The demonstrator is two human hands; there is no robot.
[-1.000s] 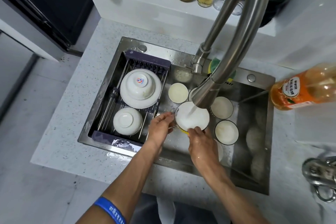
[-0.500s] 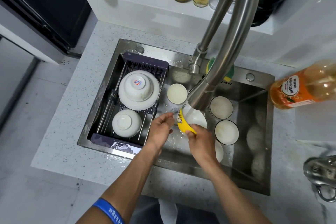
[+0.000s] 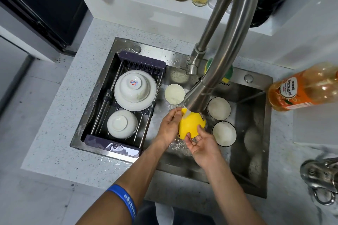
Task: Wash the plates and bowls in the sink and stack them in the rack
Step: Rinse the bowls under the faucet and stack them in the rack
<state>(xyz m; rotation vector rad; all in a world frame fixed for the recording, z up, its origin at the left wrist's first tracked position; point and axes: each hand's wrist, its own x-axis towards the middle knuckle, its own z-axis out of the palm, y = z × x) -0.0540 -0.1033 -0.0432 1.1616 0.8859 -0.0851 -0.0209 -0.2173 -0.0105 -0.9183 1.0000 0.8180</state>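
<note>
Yellow round bowl is held upside down over the steel sink, directly under the spout of the tall brushed-steel faucet, and water runs over its outside. The right hand is nearest to the camera; its thumb and fingertips pinch the near rim of the bowl. The left hand, whose forearm carries a blue wristband, grips the left side of the bowl with curled fingers.

Just right of the yellow bowl, two white bowls with dark rims stand upright in the basin, one behind the other, both with foam inside. A small white bowl stands upright behind the hands, near the faucet base.

On the left half of the sink lies a dark wire drying rack. In its near part one white bowl rests upside down. In its far part another white bowl with a red and blue mark sits upside down on a white plate.

On the counter at the right, an orange bottle of dish liquid is visible. Behind the sink, a white shelf carries several glass jars.
</note>
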